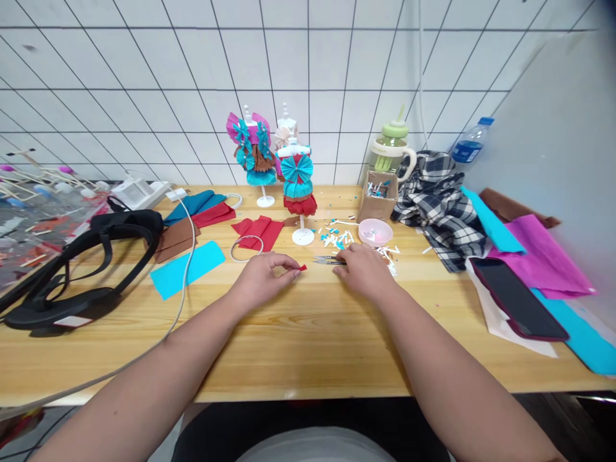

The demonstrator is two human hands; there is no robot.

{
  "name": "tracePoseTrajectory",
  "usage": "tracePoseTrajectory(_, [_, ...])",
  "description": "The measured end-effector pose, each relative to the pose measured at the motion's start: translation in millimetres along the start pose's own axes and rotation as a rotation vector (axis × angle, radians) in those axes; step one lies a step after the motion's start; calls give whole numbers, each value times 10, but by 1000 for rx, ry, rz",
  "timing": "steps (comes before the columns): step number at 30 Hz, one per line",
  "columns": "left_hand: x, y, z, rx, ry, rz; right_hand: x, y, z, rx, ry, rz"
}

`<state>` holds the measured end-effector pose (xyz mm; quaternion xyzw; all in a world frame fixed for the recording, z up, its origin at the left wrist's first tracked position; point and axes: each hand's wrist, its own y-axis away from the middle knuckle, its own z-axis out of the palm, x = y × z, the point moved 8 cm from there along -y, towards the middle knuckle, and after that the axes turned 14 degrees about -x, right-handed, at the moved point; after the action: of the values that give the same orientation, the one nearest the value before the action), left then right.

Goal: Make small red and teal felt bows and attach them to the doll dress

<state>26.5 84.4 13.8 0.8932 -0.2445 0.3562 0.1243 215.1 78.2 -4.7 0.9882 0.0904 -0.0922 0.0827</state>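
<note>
My left hand (pixel 271 276) is closed in a pinch on a small red crepe paper piece (pixel 303 267). To its right, my right hand (pixel 363 273) rests low over the table, its fingers around a pair of thread snips (pixel 328 260) whose blades point left toward the red piece. The handles are mostly hidden under my fingers. Just beyond my hands a small white mannequin (pixel 303 237) stands upright in a blue and red crepe paper dress (pixel 298 176). White and blue paper scraps (pixel 339 237) lie between it and a pink bowl (pixel 375 232).
Two more dressed mannequins (pixel 264 201) stand by the wall. Red paper (pixel 264 232), a blue sheet (pixel 187 269) and a black headset (pixel 115 289) lie left, with a white cable (pixel 185 282). A cardboard box (pixel 378 202), plaid cloth (pixel 436 199) and phone (pixel 517 298) are right.
</note>
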Motion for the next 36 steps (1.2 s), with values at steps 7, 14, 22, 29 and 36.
tracePoseTrajectory(7, [-158, -32, 21, -19, 233, -53, 42, -62, 158, -97, -18, 26])
tracePoseTrajectory(14, [-284, -64, 85, -34, 453, -111, -183, -30, 151, -18, -198, -98])
tracePoseTrajectory(22, [-259, -21, 48, 20, 615, -146, -398, 55, 149, -80, -504, -120])
tracePoseTrajectory(29, [-241, -25, 98, -14, 699, -128, -556, 133, 149, -68, -689, -232])
tracePoseTrajectory(36, [-245, -38, 118, -30, 658, -104, -611, 112, 250, -162, -684, -267])
